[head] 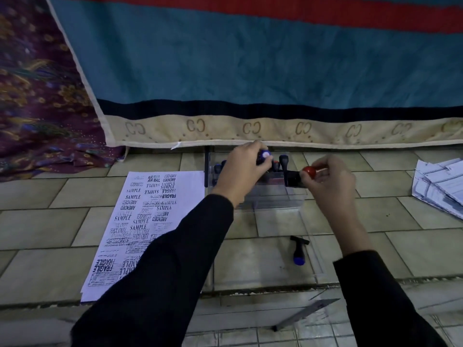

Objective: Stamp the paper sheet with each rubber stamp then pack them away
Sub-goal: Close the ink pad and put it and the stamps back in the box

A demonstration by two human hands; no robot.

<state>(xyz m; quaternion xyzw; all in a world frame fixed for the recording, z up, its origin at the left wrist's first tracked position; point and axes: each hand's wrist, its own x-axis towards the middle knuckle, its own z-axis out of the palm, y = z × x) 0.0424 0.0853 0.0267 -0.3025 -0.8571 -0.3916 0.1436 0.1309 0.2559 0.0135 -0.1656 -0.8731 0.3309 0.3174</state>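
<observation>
Head view: the left hand (240,171) reaches to twelve o'clock over a clear box (275,199) on the tiled floor (50,221). Its fingers are curled round a blue-topped stamp (265,155). At three o'clock from it, the right hand (330,179) pinches the round knob of a red-topped stamp (309,172), whose black body points toward the box at its right edge. More stamps (284,160) stand upright inside the box, between the two hands.

The paper sheet (150,221) lies flat at eight o'clock from the box, just beside it, covered in dark prints (SAMPLE, FRAGILE, EXPRESS, AMENDED among them); the left sleeve hides its near right corner. At six o'clock from the box one loose stamp (299,249) lies on its side on a clear lid (263,259), blue knob toward the person.

A teal blanket (250,58) hangs at twelve o'clock, a patterned cloth (37,96) at ten, a stack of papers (441,181) at three.
</observation>
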